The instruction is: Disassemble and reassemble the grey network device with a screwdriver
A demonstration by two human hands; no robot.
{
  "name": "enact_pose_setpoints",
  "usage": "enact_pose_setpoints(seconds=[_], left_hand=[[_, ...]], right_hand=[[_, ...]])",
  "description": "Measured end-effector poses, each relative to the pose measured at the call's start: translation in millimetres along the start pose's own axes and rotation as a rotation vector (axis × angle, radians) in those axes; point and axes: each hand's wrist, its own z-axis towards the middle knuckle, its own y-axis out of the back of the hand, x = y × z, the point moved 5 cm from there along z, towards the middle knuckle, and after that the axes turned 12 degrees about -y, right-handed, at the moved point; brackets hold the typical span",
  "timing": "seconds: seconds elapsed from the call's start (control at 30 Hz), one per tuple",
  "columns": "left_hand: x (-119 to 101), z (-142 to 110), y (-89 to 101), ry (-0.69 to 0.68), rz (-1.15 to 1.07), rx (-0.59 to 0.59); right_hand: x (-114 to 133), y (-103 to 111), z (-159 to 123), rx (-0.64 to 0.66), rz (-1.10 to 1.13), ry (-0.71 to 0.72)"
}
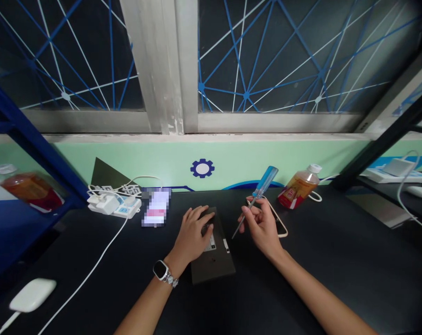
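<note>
My left hand (193, 235) rests with spread fingers on a dark grey, flat rectangular device (214, 267). The device lies on the black table and carries a white label and a small white sticker; my fingers cover part of its upper half. In my right hand (262, 228) is a screwdriver (265, 181) with a clear blue handle, pinched by its metal shaft. Its handle points up and away, and its tip points down, just right of the device. Behind my right hand lies a phone (282, 226) with a pale edge, partly hidden.
A power strip (127, 207) with plugged-in chargers and a lit phone (157, 207) lie to the left. Drink bottles stand at the right (298, 188) and far left (32, 188). A white cable (102, 258) crosses the table (102, 298) towards a white mouse-shaped object (32, 295).
</note>
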Motion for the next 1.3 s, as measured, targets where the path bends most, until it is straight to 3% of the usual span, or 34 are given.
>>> enact_pose_setpoints(seconds=[0.17,0.3,0.47,0.6,0.87,1.3], left_hand=[[-2.2,-1.5,0.7,0.008,-0.011,-0.005],[-4.6,12.9,12.8,-0.003,-0.112,-0.077],[-2.8,53.8,24.6,-0.052,-0.684,-0.132],[1.8,62.1,15.0,-0.002,-0.98,-0.114],[9.9,37.6,-5.7,0.088,-0.826,-0.17],[11.2,36.5,-8.2,0.126,-0.716,-0.203]], right_hand=[[2.7,-8.4,2.1,0.037,0.056,0.012],[29.1,-22.4,24.5,0.107,0.016,0.102],[67.9,-47.3,57.1,0.276,-0.144,0.217],[66.0,-52.2,63.3,0.276,-0.196,0.229],[46.1,-53.2,50.9,0.374,-0.322,0.261],[44.2,-50.9,49.4,0.404,-0.394,0.291]])
